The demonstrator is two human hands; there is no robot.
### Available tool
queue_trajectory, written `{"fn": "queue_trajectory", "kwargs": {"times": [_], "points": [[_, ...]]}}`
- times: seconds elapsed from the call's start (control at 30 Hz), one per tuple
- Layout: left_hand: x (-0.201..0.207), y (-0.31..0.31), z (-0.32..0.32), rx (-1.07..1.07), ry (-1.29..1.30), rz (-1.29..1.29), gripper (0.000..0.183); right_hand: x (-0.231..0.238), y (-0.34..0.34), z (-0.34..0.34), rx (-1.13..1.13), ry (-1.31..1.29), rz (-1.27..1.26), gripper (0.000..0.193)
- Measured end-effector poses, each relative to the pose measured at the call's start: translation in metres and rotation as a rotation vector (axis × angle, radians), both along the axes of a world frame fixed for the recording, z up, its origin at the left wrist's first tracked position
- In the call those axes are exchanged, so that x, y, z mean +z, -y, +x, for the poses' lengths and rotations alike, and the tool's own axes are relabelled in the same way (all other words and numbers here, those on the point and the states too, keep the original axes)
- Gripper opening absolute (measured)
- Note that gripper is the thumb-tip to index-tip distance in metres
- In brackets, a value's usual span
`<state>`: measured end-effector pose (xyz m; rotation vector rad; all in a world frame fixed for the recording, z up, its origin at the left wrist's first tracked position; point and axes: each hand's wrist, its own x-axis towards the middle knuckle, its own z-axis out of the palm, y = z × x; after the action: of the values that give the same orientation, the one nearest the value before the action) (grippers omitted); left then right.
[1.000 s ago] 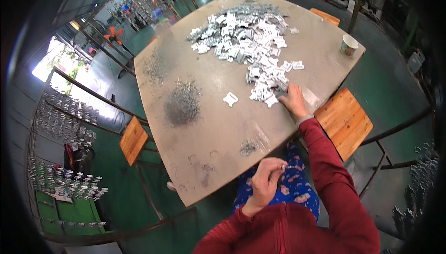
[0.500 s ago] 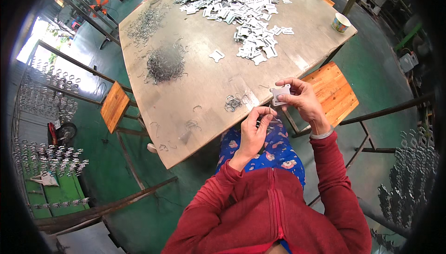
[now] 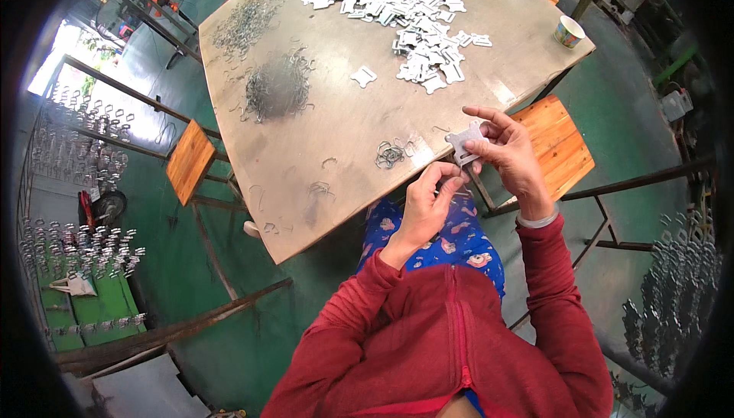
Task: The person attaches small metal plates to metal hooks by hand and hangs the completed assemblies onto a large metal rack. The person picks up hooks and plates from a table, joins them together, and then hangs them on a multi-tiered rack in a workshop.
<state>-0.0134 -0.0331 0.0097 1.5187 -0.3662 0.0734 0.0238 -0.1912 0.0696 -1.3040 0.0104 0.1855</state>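
Over the near edge of the table, my right hand point(image 3: 514, 154) grips a flat silver metal plate point(image 3: 461, 140) with lobed corners and a slot, thumb on its face. Close beneath it, my left hand point(image 3: 428, 205) pinches a thin piece of bent wire point(image 3: 458, 195), mostly covered by the fingers. The fingertips of both hands meet at the plate's lower edge; whether the wire passes through the plate I cannot tell. Just left of the hands lies a small cluster of wire hooks point(image 3: 390, 155) on the table point(image 3: 344, 131). One loose plate point(image 3: 363, 76) lies farther off.
A large heap of metal plates point(image 3: 428, 51) covers the far side. Wire-hook piles point(image 3: 279, 91) lie to the left. A paper cup point(image 3: 568, 32) stands at the right corner. Wooden stools point(image 3: 556, 146) flank the table. Racks of hanging metal parts point(image 3: 677, 296) stand at both sides.
Both hands have shifted slightly right. The plate has tilted, and the left fingertips have come up against its lower edge. My right index finger has lifted off the plate.
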Motion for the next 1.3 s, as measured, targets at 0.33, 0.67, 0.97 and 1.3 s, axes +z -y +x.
{"fn": "queue_trajectory", "kwargs": {"times": [0.33, 0.67, 0.97, 1.3], "points": [[-0.006, -0.02, 0.002, -0.01, 0.072, 0.165, 0.015, 0.009, -0.022, -0.022, -0.077, 0.328, -0.494, 0.013], [-0.058, -0.196, 0.18, 0.652, 0.299, 1.079, 0.012, 0.004, -0.022, -0.026, -0.073, 0.27, -0.367, 0.011], [-0.066, -0.2, 0.179, 0.379, 0.492, 1.38, 0.007, 0.004, -0.021, -0.031, -0.102, 0.263, -0.329, 0.009], [-0.009, -0.086, 0.104, 0.107, 0.074, 0.465, 0.016, -0.001, -0.023, -0.045, -0.14, 0.233, -0.331, 0.01]]}}
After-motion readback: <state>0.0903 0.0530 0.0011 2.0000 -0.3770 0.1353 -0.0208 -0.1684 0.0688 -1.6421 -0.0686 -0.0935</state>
